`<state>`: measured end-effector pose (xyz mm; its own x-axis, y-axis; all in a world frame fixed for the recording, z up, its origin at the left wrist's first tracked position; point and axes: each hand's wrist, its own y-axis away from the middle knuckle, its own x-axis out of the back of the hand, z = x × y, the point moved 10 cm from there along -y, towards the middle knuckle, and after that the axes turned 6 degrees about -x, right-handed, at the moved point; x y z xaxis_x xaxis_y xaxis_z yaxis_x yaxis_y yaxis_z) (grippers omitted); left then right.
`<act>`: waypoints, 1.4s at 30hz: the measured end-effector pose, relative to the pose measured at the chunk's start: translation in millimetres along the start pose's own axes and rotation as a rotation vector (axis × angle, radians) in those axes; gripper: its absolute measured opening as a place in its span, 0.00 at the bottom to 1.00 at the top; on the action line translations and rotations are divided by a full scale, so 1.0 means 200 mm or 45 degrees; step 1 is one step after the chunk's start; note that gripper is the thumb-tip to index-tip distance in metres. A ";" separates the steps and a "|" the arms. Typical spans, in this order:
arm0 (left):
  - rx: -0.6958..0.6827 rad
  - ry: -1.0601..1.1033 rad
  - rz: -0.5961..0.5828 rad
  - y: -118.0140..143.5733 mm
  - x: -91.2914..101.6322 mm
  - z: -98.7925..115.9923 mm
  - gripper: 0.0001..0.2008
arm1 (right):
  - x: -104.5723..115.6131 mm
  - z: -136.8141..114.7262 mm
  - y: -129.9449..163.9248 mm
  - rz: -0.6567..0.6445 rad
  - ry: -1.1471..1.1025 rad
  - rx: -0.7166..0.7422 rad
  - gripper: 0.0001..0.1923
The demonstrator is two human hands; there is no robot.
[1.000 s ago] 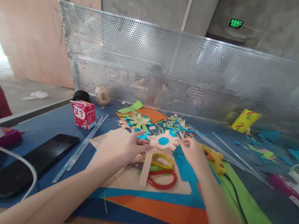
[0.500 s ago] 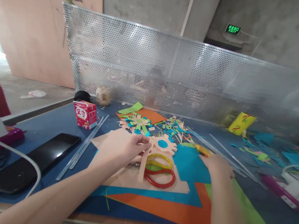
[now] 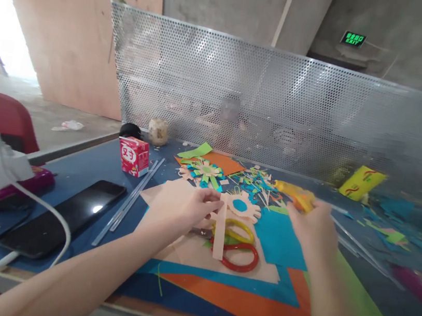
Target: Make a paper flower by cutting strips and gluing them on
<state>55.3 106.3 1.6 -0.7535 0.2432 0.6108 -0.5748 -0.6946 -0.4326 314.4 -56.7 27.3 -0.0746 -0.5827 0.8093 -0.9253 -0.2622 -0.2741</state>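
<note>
1. The left hand pinches the peach paper flower with a blue centre, which lies on the desk above the red and yellow plastic scissors.
2. The right hand is closed around a yellow glue gun, blurred.
3. The red carton bears white characters; the green sign reads "EXIT".

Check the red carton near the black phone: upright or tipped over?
Upright. The red carton stands on its base on the blue table, its printed face toward the camera and its top edge level.
</note>
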 end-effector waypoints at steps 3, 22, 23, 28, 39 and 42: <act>0.032 -0.025 -0.004 0.00 0.00 -0.03 0.15 | 0.00 -0.08 0.06 0.089 -0.066 0.147 0.31; 0.167 0.455 0.054 -0.02 -0.06 -0.13 0.15 | -0.11 -0.20 0.16 0.021 0.105 0.425 0.25; 0.168 0.418 0.054 -0.02 -0.06 -0.14 0.15 | -0.13 -0.16 0.13 -0.036 0.148 0.335 0.25; 0.184 0.262 0.086 -0.02 -0.02 -0.16 0.14 | -0.12 0.04 -0.02 0.040 0.308 0.021 0.28; 0.224 0.474 0.200 -0.09 -0.04 -0.25 0.14 | -0.27 -0.48 0.76 -0.958 -0.165 1.522 0.20; 0.214 0.546 0.277 -0.12 -0.04 -0.25 0.18 | -0.29 -0.47 0.78 -0.985 -0.161 1.463 0.21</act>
<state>58.3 154.8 -26.4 -0.9335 0.3124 0.1760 -0.3573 -0.8509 -0.3850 138.9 9.2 -13.1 0.4012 -0.0493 0.9147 0.1098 -0.9888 -0.1014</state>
